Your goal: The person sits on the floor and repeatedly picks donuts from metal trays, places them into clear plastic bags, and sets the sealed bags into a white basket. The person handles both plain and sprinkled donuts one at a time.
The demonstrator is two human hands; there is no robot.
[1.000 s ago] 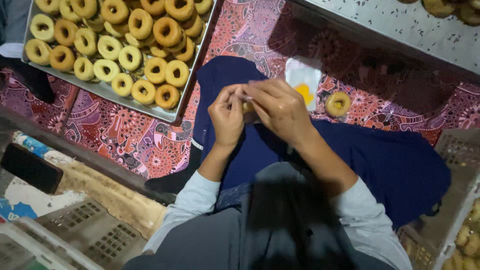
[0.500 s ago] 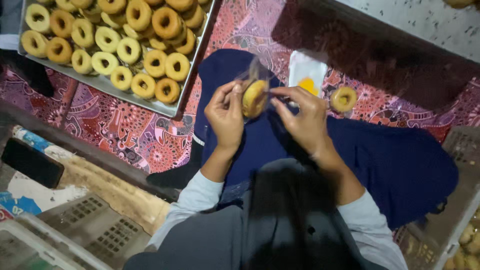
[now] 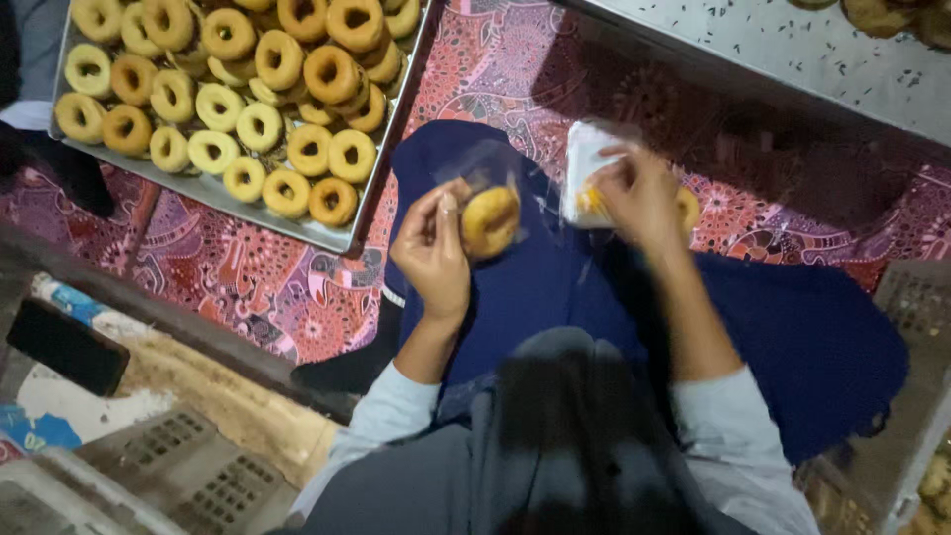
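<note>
My left hand (image 3: 433,251) holds a golden donut (image 3: 489,220) inside a clear plastic bag, raised over my lap. My right hand (image 3: 642,194) reaches forward onto a stack of white plastic bags (image 3: 582,178) with a yellow mark, lying on the patterned cloth. A single donut (image 3: 687,210) lies just right of that hand, mostly hidden by it. A metal tray (image 3: 396,119) at the upper left carries several ring donuts (image 3: 287,139).
A red and purple patterned cloth (image 3: 248,277) covers the floor. Dark blue fabric (image 3: 792,337) spreads over my lap. A grey speckled surface (image 3: 792,59) runs along the top right. A black phone (image 3: 67,347) and grey plastic crates (image 3: 168,466) sit at the lower left.
My hands have parted. The right hand left the bagged donut and moved right and forward onto the stack of bags. The left hand keeps the donut in its bag.
</note>
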